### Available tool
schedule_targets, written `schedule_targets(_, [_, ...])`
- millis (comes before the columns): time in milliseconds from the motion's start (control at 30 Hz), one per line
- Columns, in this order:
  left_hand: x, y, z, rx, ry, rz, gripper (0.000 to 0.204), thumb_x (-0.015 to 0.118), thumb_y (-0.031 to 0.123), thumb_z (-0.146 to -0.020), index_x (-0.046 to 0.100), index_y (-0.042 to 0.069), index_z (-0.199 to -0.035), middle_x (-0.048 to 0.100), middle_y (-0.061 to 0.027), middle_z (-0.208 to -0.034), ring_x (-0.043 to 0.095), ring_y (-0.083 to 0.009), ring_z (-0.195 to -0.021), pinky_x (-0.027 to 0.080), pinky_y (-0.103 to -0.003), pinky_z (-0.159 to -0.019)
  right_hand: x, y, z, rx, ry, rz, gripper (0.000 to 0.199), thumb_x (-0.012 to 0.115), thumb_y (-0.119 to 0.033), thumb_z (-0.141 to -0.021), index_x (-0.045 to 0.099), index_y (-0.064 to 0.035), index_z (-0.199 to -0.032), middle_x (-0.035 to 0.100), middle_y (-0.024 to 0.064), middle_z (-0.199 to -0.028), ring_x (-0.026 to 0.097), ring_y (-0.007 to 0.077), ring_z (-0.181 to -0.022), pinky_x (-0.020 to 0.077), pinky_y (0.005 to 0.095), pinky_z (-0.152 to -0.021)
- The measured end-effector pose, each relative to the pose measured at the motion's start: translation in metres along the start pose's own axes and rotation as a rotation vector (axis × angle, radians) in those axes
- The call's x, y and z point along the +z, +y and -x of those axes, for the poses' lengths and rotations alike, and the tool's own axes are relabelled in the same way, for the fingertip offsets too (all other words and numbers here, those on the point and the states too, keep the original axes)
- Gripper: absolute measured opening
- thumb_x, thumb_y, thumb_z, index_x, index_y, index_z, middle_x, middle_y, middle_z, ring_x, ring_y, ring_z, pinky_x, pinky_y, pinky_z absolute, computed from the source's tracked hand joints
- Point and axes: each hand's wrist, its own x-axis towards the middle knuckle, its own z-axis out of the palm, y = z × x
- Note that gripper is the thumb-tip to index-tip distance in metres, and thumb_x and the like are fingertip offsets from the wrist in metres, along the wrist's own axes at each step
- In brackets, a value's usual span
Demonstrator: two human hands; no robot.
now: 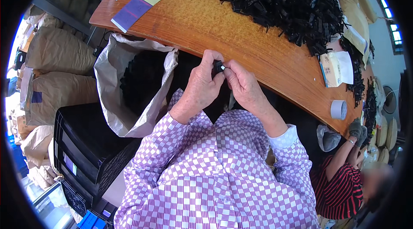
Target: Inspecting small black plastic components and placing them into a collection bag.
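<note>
Two hands close on one small black plastic piece at a wooden table's near edge.

The left hand and right hand meet fingertip to fingertip over the near edge of the table, both pinched narrowly on the small black piece. It sits between the two thumbs, equally near each hand; its long axis is too hidden to tell. A heap of black parts lies toward the far right corner, an open sack hangs off the left edge, and a tape roll rests by a co-worker's gloved hands.
</note>
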Motion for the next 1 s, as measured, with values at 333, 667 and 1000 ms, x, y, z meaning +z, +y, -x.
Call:
schedule_targets(333, [0.002,0.001,-0.004,-0.058,-0.041,-0.064,0.033,0.057,-0.007,-0.081,0.04,0.006,-0.106,0.058,-0.0167,-0.077,0.062,-0.0285,-0.07,0.047,-0.035,-0.061,-0.005,0.006,0.003,0.022,0.013,-0.005,0.014,0.047,-0.013,-0.098,0.054,-0.0023,-0.102,0.049,0.0026,-0.065,0.046,0.0104,-0.058,0.0398,0.0261,-0.053])
schedule_targets(667, [0.021,0.004,-0.009,0.154,0.054,-0.37,0.031,0.058,-0.003,-0.079,0.042,0.005,-0.105,0.06,-0.0224,-0.087,0.061,-0.0425,-0.079,0.047,-0.046,-0.061,0.002,0.028,0.005,0.013,0.158,-0.106,0.014,0.048,-0.016,-0.098,0.055,-0.0037,-0.098,0.047,0.0004,-0.066,0.044,0.0081,-0.058,0.0377,0.0245,-0.052])
schedule_targets(1000, [0.023,0.018,-0.016,-0.215,-0.054,0.505,0.024,0.058,0.005,-0.089,0.043,0.008,-0.107,0.059,-0.0059,-0.084,0.057,-0.0103,-0.062,0.044,-0.023,-0.051,-0.018,0.024,0.018,0.104,0.23,-0.415,0.019,0.048,-0.02,-0.099,0.054,-0.0036,-0.104,0.053,0.0004,-0.073,0.044,0.0044,-0.056,0.0347,0.0182,-0.047])
